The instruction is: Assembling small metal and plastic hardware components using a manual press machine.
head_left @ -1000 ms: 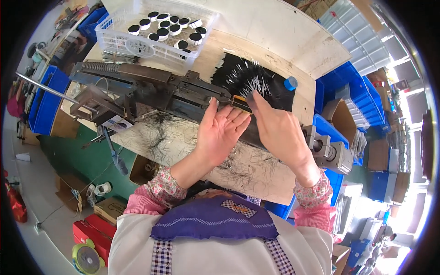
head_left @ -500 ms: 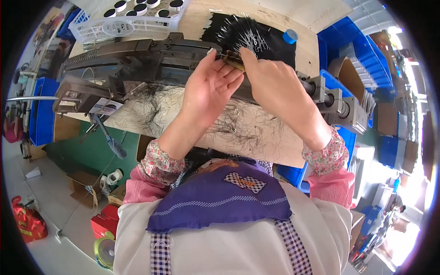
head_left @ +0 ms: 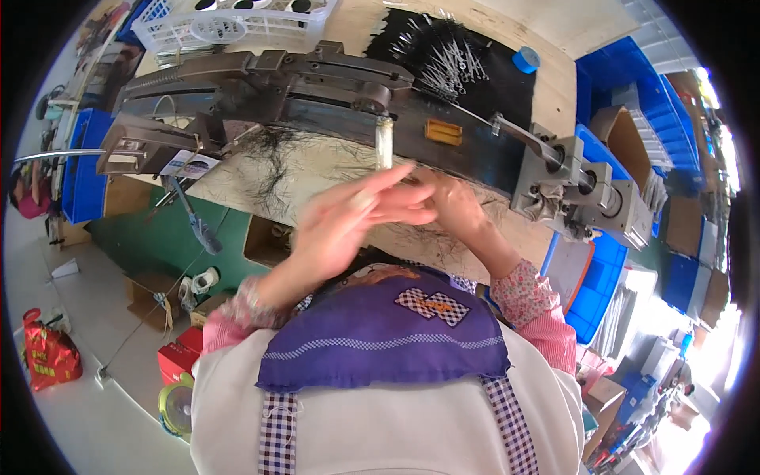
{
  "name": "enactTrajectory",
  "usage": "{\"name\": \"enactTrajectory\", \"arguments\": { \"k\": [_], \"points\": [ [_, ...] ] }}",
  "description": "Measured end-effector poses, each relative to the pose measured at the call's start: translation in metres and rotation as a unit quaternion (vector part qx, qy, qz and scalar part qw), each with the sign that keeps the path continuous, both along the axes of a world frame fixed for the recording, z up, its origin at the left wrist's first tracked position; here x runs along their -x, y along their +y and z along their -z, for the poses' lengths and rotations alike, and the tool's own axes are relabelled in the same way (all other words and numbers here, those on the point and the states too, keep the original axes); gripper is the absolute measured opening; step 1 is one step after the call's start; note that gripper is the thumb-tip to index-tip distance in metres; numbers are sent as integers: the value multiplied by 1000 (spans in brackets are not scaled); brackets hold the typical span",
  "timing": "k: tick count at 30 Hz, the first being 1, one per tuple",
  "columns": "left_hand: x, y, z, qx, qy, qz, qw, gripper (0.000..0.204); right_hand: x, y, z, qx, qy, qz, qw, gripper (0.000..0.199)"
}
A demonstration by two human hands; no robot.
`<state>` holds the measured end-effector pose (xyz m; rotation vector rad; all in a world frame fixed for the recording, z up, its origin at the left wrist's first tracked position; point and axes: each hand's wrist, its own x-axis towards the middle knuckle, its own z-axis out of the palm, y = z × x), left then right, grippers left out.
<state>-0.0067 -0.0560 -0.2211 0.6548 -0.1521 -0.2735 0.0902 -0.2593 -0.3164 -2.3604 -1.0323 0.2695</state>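
Observation:
My left hand [head_left: 336,228] is over the front of the bench, fingers stretched toward the right and apart, somewhat blurred by motion. My right hand [head_left: 459,207] is close beside it; its fingers are partly hidden behind the left ones, so I cannot tell whether they hold anything. Just beyond my left fingertips stands a pale, worn cylindrical handle [head_left: 384,146] joined to the long dark metal machine [head_left: 293,87]. A small amber-coloured block [head_left: 443,132] sits on the machine's bed, apart from both hands.
Behind the machine, thin metal pins [head_left: 455,67] lie heaped on a black cloth [head_left: 507,87] near a blue tape roll [head_left: 526,59]. A white plastic basket [head_left: 226,32] holds round pieces. Dark bristle-like strands [head_left: 273,170] litter the wooden bench. Shafts and blocks [head_left: 582,186] project at right.
Both hands have drawn back from the machine toward my body and come together. The handle and the amber block now show uncovered. The view has shifted slightly.

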Motion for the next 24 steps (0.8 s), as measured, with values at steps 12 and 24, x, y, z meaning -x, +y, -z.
{"name": "enactTrajectory", "arguments": {
  "k": [12, 24],
  "points": [
    [168, 241, 62, -810, 337, -409, 253, 83, -3, -1, 3, -50, -17, -28, 998, 21],
    [18, 26, -38, -635, -227, -340, 655, 63, 9, -34, -119, -99, 35, 103, 989, 16]
  ]
}}
